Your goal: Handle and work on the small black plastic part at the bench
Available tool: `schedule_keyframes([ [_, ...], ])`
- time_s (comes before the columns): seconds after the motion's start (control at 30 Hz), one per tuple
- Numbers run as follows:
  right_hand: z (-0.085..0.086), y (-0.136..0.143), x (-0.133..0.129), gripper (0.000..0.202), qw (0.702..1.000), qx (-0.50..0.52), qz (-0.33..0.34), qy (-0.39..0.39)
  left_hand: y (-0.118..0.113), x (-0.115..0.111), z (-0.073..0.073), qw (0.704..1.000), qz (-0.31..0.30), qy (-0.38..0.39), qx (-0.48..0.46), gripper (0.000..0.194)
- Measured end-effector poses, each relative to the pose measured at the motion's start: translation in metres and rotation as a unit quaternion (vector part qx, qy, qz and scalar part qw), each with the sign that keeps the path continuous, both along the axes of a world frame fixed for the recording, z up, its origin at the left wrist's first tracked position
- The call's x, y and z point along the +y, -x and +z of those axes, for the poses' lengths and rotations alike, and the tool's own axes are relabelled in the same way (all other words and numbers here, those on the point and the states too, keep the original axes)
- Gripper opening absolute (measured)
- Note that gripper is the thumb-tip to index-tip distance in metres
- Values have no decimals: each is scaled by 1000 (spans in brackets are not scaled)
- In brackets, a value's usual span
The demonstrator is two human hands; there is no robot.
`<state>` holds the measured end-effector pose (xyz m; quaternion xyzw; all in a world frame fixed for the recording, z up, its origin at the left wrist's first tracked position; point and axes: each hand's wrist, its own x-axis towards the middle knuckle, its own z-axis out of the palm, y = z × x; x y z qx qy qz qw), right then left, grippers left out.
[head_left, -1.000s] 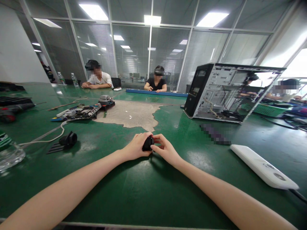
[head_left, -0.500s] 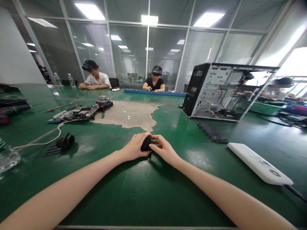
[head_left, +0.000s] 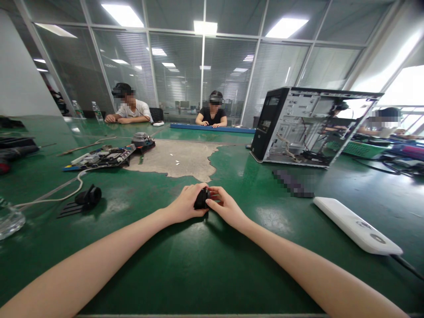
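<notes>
A small black blocky object [head_left: 200,200], its exact kind unclear, is held between my two hands just above the green table. My left hand [head_left: 185,202] wraps around its left side, thumb below and fingers over the top. From the right, my right hand [head_left: 225,205] pinches its edge between thumb and fingertips. Parts of the object are hidden by the fingers. To the left, a black plastic part [head_left: 86,198] with a round end and flat prongs lies on the table.
Left stand a circuit board [head_left: 99,157], a white cable [head_left: 79,179] and a clear bottle [head_left: 9,221]. An open computer case [head_left: 298,128] stands right, near a dark blurred item [head_left: 291,183] and a white power bank-like block [head_left: 357,225]. Two people [head_left: 129,110] sit across the table [head_left: 198,274].
Both hands stay almost in place around the black object. The whole view has shifted very slightly.
</notes>
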<state>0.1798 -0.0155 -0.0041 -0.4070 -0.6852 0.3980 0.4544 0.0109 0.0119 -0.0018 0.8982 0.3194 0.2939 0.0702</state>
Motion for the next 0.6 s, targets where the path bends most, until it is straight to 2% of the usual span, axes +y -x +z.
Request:
schedule_keyframes([
  [0.33, 2, -1, -4, 17, 999, 9, 14, -48, 1, 0, -1, 1000, -7, 5, -9, 56],
  [0.6, 1, 0, 0, 28, 1000, 2, -3, -1, 0, -1, 1, 1000, 3, 6, -6, 57],
])
